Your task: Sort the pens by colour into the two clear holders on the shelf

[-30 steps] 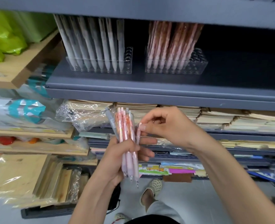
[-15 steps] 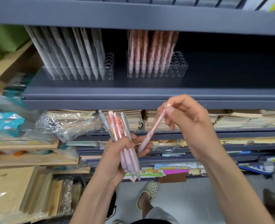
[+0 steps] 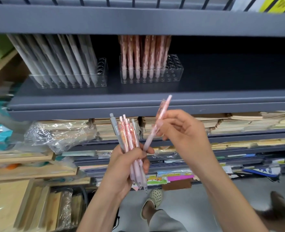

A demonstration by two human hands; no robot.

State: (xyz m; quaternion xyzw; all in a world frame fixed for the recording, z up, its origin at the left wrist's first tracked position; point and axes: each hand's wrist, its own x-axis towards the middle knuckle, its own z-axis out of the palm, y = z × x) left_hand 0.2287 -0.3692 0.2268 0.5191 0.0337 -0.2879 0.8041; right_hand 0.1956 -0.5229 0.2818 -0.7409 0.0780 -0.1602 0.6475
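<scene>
The left hand (image 3: 121,166) grips a bundle (image 3: 130,148) of pink and grey pens, tips down. Just to its right, the right hand (image 3: 183,131) pinches one pink pen (image 3: 156,124), tilted with its top up and right. Above both hands on the shelf (image 3: 138,104), the grey holder (image 3: 68,81) stands up-left and the pink holder (image 3: 151,76) straight above.
</scene>
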